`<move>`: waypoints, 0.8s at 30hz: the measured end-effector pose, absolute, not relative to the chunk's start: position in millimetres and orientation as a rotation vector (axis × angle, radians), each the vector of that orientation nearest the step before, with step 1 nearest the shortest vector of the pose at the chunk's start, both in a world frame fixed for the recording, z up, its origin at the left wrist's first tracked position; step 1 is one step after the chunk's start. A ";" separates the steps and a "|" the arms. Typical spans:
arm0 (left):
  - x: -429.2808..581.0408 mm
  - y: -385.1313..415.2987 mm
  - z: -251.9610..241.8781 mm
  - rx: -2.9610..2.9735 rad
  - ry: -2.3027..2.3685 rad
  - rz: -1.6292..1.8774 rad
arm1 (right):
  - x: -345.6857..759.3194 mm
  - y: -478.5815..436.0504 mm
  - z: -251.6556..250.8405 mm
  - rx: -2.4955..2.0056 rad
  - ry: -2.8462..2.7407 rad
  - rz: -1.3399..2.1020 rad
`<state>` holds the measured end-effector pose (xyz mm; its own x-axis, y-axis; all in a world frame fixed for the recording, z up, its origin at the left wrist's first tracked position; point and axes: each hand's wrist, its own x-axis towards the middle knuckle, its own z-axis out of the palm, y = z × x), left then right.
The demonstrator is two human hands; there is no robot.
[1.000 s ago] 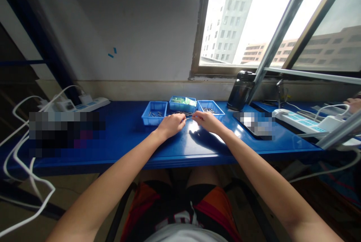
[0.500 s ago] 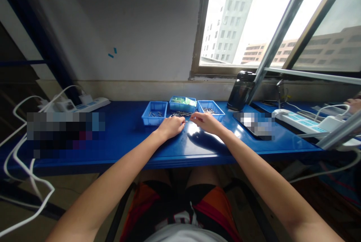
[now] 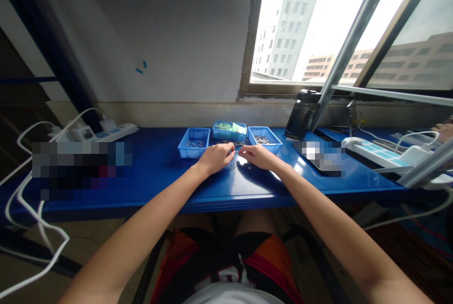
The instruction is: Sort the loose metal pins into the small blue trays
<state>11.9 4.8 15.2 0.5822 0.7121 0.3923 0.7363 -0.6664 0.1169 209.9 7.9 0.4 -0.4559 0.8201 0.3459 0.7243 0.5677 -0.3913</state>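
Over the blue table [image 3: 152, 172], my left hand [image 3: 216, 157] and my right hand [image 3: 260, 156] face each other with their fingertips almost meeting. The fingers of both are closed around a tiny shiny piece between them, too small to name. Just behind the hands lies a pile of thin metal pieces [image 3: 240, 143], partly covered by my left hand. A blue bin [image 3: 194, 154] with a few metal pieces stands left of it. Another blue bin [image 3: 278, 146], holding more metal pieces, is on the right. Behind the pile, a third blue bin [image 3: 221, 135] contains a green packet [image 3: 231, 128].
A black bottle [image 3: 300, 115] stands at the back right by the metal frame. Nearer lies a blurred-out flat item [image 3: 329, 167]. Power strips sit at the left [image 3: 118, 130] and the right [image 3: 371, 153]. White cables hang at the left. Another person's hand [image 3: 444, 131] shows at the far right.
My left hand has shifted slightly right and up, covering more of the pile. The fingers of my right hand have lowered a little. The bins have not moved.
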 end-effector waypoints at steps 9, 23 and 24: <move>13.3 4.1 13.5 -2.864 -1.092 -0.659 | 208.6 5.5 1.6 -1.207 -2.341 0.349; 12.0 6.4 11.4 -2.822 -1.040 -0.648 | 208.2 4.6 1.6 -1.270 -2.322 0.364; 12.0 6.7 11.2 -2.811 -1.048 -0.648 | 208.2 4.7 1.6 -1.270 -2.324 0.352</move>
